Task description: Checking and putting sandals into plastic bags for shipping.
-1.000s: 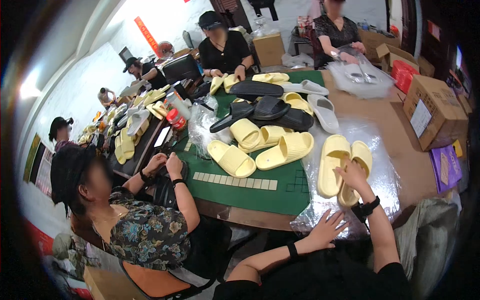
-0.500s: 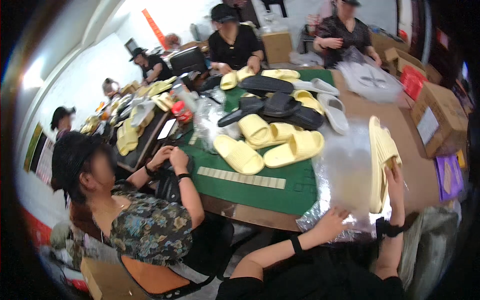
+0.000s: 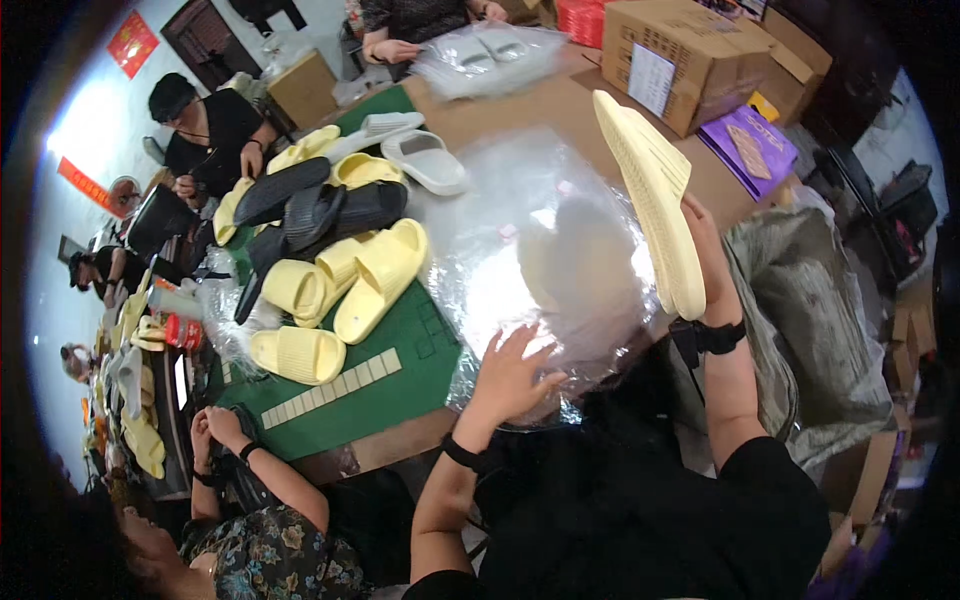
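My right hand grips a pair of pale yellow slide sandals, held on edge above the table with the ribbed soles facing left. My left hand lies flat with fingers spread on a stack of clear plastic bags at the table's near edge. A black band is on each of my wrists.
Several yellow, black and white slides are piled on the green mat to the left. Cardboard boxes and a purple packet lie at the right. Other people sit around the table, one close at the lower left.
My right hand has lifted the yellow slides off the plastic bags and turned them upright. The view has tilted and shifted toward the right side of the table.
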